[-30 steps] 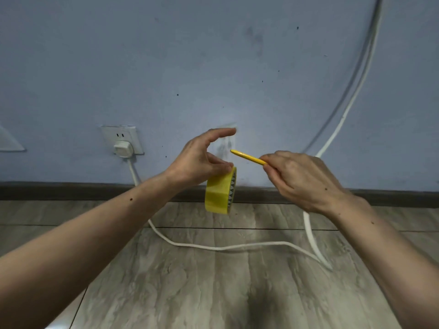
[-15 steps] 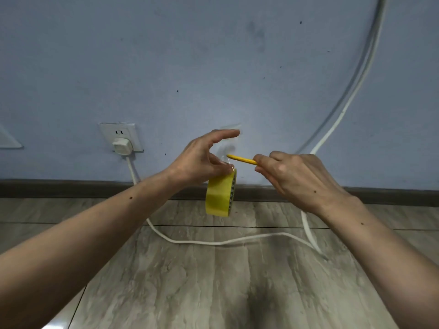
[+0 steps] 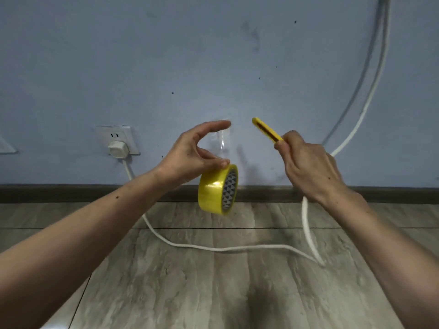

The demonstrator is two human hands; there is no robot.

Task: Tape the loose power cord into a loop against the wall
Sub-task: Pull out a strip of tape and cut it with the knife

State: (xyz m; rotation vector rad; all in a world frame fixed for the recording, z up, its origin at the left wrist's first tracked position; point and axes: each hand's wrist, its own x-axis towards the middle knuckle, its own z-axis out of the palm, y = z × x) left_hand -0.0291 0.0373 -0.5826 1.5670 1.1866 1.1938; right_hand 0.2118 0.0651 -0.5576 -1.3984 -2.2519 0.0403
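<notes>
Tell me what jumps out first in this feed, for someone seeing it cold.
The yellow tape roll hangs mid-frame from the left hand, with a clear strip of tape stretched up to its forefinger. Just right of it, the right hand grips a yellow utility knife pointing up-left. Behind them, the white power cord trails loose across the wood floor from the wall plug at left.

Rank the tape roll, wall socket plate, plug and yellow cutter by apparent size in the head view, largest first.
1. Tape roll, though it is nearest the camera.
2. Wall socket plate.
3. Yellow cutter, partly hidden in the right hand, so its rank is unsure.
4. Plug.
</notes>
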